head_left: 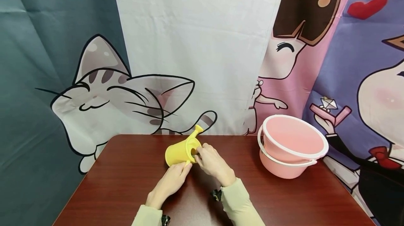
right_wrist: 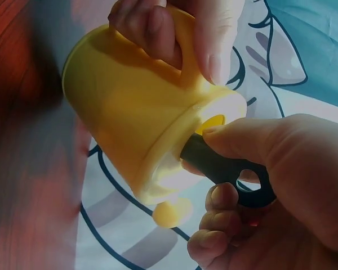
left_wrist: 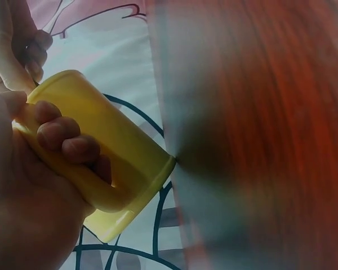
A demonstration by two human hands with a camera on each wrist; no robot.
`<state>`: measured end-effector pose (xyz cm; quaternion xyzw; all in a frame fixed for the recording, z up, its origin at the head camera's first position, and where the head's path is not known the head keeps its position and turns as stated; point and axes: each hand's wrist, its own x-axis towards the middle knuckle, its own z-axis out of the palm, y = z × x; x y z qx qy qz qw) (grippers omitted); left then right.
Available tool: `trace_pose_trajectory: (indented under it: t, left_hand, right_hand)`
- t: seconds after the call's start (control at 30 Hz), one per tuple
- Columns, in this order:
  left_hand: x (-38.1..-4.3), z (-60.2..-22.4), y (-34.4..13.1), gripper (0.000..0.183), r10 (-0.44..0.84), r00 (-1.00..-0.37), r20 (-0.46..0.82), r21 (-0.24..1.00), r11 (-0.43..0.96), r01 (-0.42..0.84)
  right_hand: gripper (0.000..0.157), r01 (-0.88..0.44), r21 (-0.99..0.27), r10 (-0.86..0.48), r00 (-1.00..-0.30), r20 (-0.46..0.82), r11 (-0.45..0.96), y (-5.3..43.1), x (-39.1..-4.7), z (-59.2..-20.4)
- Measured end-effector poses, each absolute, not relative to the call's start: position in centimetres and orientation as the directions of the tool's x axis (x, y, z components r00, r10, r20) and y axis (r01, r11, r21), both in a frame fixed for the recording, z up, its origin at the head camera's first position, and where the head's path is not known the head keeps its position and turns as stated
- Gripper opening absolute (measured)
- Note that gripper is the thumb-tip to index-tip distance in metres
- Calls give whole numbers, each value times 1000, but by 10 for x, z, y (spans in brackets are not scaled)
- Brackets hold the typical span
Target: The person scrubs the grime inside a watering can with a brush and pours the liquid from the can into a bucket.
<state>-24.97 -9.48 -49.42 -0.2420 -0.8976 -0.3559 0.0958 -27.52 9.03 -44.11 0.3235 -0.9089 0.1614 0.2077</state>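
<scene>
A yellow watering can [head_left: 177, 153] is tipped on its side above the table, its open top facing right and its spout [head_left: 192, 134] pointing up and back. My left hand [head_left: 172, 180] grips the can's handle, with fingers curled through the loop in the left wrist view. In the right wrist view, my right hand [right_wrist: 310, 174] pinches a black handle [right_wrist: 208, 160] with a hole near its end, between thumb and fingers. The handle's far end goes into the can's opening, so what it belongs to is hidden.
Two pink basins or buckets [head_left: 285, 170], one nested in the other, with a white bail handle, stand at the table's right. The brown wooden table [head_left: 126, 184] ends at a cartoon-printed curtain [head_left: 195, 43] behind. Dark wrist cameras [head_left: 216, 194] sit by the sleeves.
</scene>
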Motion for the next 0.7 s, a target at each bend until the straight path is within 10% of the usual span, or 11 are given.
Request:
trace_pose_trajectory:
  t: [0.7]
  left_hand:
    - [-252,-493,-97,42,361,-888,285,622,635,458]
  right_hand:
    - [25,-671,-174,-554,-709,436,721,96,-273,-429]
